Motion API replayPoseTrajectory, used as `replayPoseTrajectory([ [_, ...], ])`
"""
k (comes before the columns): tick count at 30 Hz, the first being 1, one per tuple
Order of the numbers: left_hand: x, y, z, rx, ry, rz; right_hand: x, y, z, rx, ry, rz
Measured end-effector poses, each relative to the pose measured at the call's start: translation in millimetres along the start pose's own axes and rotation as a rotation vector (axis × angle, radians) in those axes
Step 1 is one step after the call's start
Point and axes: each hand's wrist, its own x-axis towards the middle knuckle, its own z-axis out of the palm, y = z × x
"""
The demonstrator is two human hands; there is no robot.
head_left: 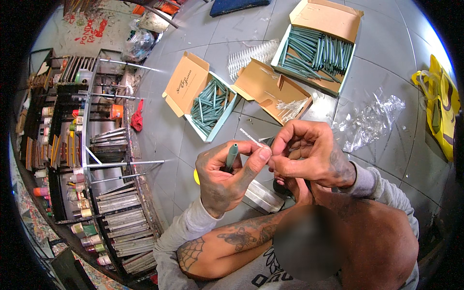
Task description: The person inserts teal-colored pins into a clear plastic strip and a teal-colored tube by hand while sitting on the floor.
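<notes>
My left hand (223, 176) is closed around a dark green pen-like tube (232, 155) that stands up out of the curled fingers. Its thumb and forefinger also pinch a thin strip with white lettering (251, 137). The fingertips of my right hand (309, 152) meet those of the left at the strip's near end, closed in a pinch; what they grip there is too small to make out. Beyond the hands, an open box (209, 137) holds many similar green tubes. A cardboard box lid (253, 79) carries a heap of white-lettered strips (291, 109).
A larger box (325, 86) of green tubes stands at the far right. Beside it lie a clear sheet with white lettering (249, 57), crumpled clear plastic (377, 121) and a yellow bag (439, 108). A metal-framed shelf (89, 121) with jars and screens runs along the left.
</notes>
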Motion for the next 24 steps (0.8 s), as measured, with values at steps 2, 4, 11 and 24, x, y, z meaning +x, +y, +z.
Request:
replayPoseTrajectory([
  [2, 2.0, 0.7, 1.3, -0.053, -0.006, -0.014, -0.5, 0.6, -0.5, -0.002, -0.015, -0.036],
  [4, 4.6, 5.1, 4.6, -0.143, -0.008, -0.013, -0.5, 2.7, -0.7, 0.03, -0.026, -0.059],
  [11, 4.6, 2.2, -0.2, -0.202, -0.035, -0.028, 0.5, 6.2, -3.3, 0.081, -0.052, -0.041],
  [24, 6.8, 13.9, -2.3, -0.228, -0.107, -0.104, 0.0, 1.8, -1.3, 0.103, -0.073, -0.016],
])
